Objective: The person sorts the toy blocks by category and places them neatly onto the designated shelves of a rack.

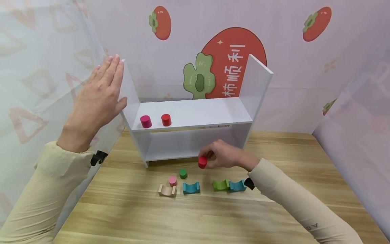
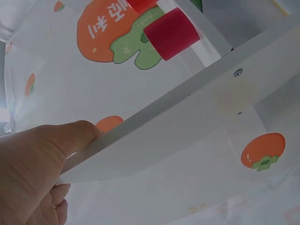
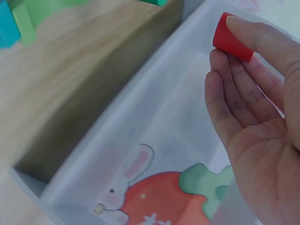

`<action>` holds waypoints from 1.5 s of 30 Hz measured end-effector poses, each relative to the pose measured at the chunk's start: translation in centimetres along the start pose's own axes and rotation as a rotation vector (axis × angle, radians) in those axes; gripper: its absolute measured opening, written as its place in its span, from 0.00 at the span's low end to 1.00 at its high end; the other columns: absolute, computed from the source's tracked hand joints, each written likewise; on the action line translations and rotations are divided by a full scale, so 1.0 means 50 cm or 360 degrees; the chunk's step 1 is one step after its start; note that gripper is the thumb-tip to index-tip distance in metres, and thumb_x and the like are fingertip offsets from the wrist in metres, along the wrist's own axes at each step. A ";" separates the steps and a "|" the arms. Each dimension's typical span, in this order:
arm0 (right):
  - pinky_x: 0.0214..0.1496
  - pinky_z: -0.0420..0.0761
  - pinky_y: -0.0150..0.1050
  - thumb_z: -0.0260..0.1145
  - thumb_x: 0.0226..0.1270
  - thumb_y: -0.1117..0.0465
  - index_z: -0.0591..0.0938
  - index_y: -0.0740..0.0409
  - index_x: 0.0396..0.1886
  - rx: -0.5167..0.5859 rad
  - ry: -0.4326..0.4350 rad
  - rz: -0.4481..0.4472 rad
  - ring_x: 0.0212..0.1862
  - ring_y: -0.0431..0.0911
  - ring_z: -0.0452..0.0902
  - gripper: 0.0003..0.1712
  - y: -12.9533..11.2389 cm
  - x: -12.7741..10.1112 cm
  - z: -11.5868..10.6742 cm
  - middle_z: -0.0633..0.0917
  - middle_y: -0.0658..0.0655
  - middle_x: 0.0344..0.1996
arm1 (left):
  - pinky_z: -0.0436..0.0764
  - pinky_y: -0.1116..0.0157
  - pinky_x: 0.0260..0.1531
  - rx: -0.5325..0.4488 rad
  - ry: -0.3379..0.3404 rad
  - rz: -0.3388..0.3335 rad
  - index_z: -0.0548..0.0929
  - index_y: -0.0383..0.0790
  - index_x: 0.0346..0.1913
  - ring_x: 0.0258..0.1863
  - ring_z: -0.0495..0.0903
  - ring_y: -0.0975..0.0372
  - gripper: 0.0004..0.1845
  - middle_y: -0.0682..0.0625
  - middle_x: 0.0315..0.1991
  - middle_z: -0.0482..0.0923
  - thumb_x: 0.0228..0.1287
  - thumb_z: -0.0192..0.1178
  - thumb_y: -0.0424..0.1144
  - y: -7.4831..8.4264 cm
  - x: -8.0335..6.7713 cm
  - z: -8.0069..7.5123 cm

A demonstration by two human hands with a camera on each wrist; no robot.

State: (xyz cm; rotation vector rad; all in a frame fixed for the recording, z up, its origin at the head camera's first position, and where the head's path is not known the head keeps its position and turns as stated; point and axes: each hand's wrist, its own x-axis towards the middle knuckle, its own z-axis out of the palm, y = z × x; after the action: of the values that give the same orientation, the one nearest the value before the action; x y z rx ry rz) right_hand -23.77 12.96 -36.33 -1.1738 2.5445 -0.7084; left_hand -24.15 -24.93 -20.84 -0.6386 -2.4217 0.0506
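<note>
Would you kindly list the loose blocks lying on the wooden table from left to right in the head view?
Beige arch block → pink cylinder → green cylinder → blue arch block → red cylinder held by the right hand → green arch block → second blue arch block.

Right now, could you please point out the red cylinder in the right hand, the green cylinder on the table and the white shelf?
red cylinder [image 1: 202, 162], head view, on its side wall.
green cylinder [image 1: 183, 173], head view, on its top face.
white shelf [image 1: 195, 112], head view, on its bare upper board.
</note>
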 end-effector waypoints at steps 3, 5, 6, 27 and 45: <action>0.54 0.90 0.34 0.79 0.63 0.64 0.89 0.55 0.52 -0.0006 -0.0008 -0.0002 0.47 0.42 0.89 0.18 -0.010 -0.001 -0.019 0.91 0.50 0.45 | 0.51 0.45 0.85 0.0002 -0.0010 -0.0001 0.48 0.29 0.84 0.87 0.48 0.44 0.51 0.34 0.86 0.48 0.65 0.66 0.31 0.000 0.000 0.000; 0.54 0.89 0.33 0.79 0.63 0.63 0.89 0.55 0.53 -0.0017 -0.0014 -0.0013 0.47 0.43 0.90 0.18 -0.017 -0.001 -0.030 0.91 0.50 0.46 | 0.50 0.45 0.85 0.0003 -0.0011 -0.0004 0.48 0.29 0.84 0.87 0.47 0.44 0.51 0.34 0.86 0.48 0.65 0.67 0.31 0.000 -0.001 0.000; 0.54 0.89 0.32 0.79 0.63 0.62 0.89 0.55 0.54 -0.0023 -0.0014 -0.0023 0.48 0.44 0.90 0.18 -0.020 -0.001 -0.036 0.91 0.50 0.46 | 0.50 0.45 0.85 0.0005 -0.0013 -0.0005 0.48 0.29 0.84 0.87 0.47 0.44 0.51 0.34 0.86 0.48 0.65 0.67 0.31 0.000 -0.001 0.000; 0.62 0.88 0.42 0.79 0.64 0.61 0.89 0.52 0.56 -0.0080 0.0119 0.0007 0.50 0.44 0.89 0.20 -0.107 0.043 -0.193 0.91 0.50 0.48 | 0.50 0.46 0.86 0.0052 -0.0037 -0.0004 0.48 0.28 0.84 0.87 0.47 0.44 0.51 0.34 0.86 0.46 0.65 0.67 0.32 0.005 -0.001 -0.006; 0.58 0.89 0.41 0.80 0.63 0.61 0.91 0.53 0.51 -0.0003 0.0207 0.0097 0.47 0.43 0.89 0.16 -0.093 0.121 -0.225 0.92 0.52 0.44 | 0.51 0.45 0.85 0.0048 -0.0037 0.0002 0.48 0.27 0.84 0.87 0.48 0.44 0.50 0.34 0.86 0.47 0.66 0.66 0.32 0.004 -0.001 -0.005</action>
State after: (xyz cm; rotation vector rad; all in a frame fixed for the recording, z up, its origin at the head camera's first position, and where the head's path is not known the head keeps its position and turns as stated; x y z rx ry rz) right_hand -29.36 9.37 -24.47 -1.0791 2.6749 -0.7919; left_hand -23.89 -24.80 -20.68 -0.6295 -2.4382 0.0951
